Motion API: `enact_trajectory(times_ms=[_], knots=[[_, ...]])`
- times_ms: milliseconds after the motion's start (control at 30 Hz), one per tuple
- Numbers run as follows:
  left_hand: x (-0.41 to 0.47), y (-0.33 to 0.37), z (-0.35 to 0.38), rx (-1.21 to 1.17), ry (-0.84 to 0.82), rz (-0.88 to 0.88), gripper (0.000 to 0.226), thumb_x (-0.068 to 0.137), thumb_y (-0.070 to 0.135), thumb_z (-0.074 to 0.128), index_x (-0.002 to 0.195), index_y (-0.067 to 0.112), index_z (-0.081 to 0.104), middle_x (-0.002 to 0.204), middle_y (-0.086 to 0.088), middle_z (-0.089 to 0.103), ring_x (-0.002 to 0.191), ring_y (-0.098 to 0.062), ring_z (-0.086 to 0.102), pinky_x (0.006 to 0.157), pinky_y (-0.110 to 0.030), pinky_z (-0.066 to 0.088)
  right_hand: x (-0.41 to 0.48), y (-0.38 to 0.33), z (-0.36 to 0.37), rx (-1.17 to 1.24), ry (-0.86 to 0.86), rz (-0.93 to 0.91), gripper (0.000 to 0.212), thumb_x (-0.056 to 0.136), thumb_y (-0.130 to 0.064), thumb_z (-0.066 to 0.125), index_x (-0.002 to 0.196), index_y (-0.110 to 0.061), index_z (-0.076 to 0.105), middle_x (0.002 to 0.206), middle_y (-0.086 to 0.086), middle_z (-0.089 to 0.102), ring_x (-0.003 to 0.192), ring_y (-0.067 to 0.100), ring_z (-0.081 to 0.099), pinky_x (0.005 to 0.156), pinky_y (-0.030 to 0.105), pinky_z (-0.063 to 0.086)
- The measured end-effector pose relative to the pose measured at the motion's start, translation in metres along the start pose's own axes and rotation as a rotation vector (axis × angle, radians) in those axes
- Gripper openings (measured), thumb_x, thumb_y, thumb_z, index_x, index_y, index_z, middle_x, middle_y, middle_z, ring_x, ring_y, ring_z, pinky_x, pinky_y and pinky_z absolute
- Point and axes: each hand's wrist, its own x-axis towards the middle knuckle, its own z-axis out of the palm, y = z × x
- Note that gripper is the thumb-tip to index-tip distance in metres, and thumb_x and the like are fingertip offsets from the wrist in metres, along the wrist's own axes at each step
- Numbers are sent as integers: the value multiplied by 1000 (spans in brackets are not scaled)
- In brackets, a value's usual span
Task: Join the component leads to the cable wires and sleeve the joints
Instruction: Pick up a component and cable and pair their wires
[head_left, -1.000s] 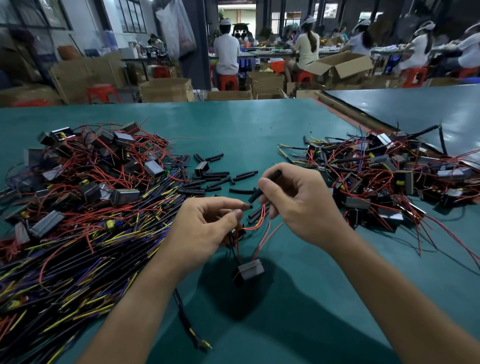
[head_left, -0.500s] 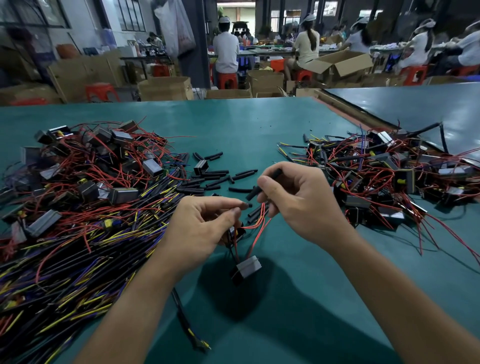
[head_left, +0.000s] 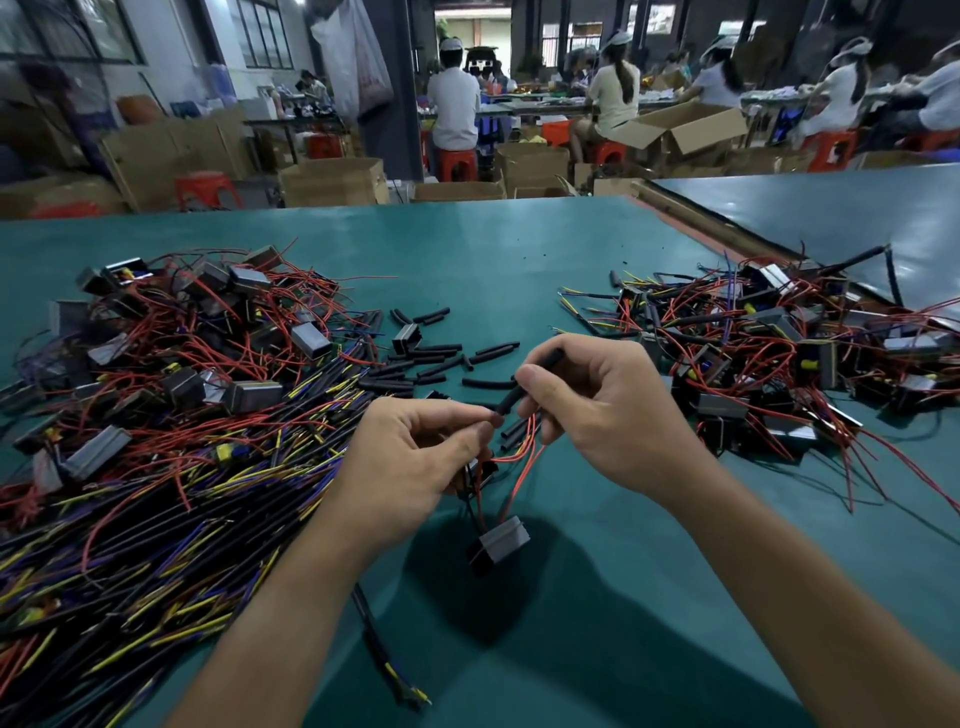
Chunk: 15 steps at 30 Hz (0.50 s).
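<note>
Teal counter (head_left: 519, 260) below, both hands work above its middle: the left hand (head_left: 415, 462) grip is pinched on thin red leads (head_left: 524, 452), a small grey boxy component (head_left: 501, 543) dangling beneath. The right hand (head_left: 608, 410) grip pinches a short black sleeve tube (head_left: 511, 399) that meets the left fingertips; keep tube and wire aligned and feed gently.

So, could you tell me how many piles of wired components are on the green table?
2. The left pile lies beyond the left hand, among black cables; the right pile lies beside the right hand. More may sit outside the frame.
</note>
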Motion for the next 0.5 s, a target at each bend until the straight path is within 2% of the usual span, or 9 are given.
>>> enact_trajectory(times_ms=[200,500], knots=[[0,0,0,14,0,-4,26,86,3,68,77,26,76,66,-5,73,51,-3,62,47,-14,45,0,-3,1,29,16,23,13,95,-7,61,83,-3,65,63,4,68,47,17,57,54,44,53],[3,-4,0,32,-11,-32,18,86,3,68,79,17,76,68,-5,72,59,-7,62,53,-17,49,0,3,2,22,-12,24,14,94,-7,62,81,-7,65,63,2,68,47,16,57,51,33,51]])
